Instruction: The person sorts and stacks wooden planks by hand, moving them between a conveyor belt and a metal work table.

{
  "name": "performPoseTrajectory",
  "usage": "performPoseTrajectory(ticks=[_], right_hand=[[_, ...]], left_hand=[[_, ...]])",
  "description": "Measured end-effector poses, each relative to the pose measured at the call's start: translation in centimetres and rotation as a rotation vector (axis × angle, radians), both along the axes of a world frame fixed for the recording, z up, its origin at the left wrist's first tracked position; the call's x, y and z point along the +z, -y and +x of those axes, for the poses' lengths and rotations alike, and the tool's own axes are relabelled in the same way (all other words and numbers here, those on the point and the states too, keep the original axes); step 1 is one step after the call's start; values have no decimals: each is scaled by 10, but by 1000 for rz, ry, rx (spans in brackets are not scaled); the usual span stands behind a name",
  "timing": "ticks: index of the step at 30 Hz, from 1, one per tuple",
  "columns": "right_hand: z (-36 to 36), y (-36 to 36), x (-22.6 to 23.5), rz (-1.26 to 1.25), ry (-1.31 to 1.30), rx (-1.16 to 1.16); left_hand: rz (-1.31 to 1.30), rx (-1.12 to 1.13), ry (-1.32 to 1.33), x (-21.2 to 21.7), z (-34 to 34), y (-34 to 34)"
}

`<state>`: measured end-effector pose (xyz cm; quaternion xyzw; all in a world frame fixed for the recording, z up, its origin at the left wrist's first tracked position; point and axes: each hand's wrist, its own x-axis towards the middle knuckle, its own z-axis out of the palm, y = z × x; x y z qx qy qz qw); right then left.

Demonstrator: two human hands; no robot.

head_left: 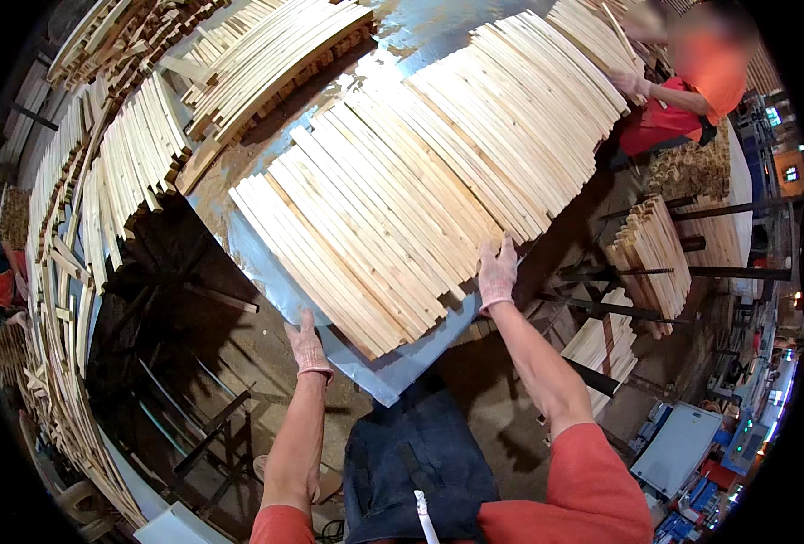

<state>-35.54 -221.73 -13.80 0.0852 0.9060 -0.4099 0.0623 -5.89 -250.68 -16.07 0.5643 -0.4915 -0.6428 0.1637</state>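
Right fingers (508, 247) at uneven edge of slats (429, 172)

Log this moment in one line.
Wooden planks: side by side on table | left hand: at table edge | right hand: at plank ends

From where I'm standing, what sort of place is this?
Probably a woodworking shop: pale wooden strips cover much of a bluish table, more timber is stacked at right, and a gloved co-worker stands nearby.

One wide head view looks down from close behind the left hand (308, 348) and right hand (498, 274), across the table (373, 374).
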Motion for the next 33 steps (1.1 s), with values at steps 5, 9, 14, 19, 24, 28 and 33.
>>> performPoseTrajectory(ticks=[5,9,14,19,24,28,33], right_hand=[[42,-14,-9,-152,34,128],[31,-18,22,181,-129,294],[-55,42,11,362,-238,672],[-49,135,21,450,-86,464],[4,99,10,376,-70,419],[76,30,7,310,0,395],[153,-83,3,78,192,238]], left_hand=[[5,90,33,2,-20,12],[44,-11,-16,2,-2,24],[-35,114,-61,17,-31,35],[-172,89,89,7,-32,48],[151,-20,-112,19,-2,35],[340,-70,-262,13,70,-8],[359,-286,-113,18,144,-63]])
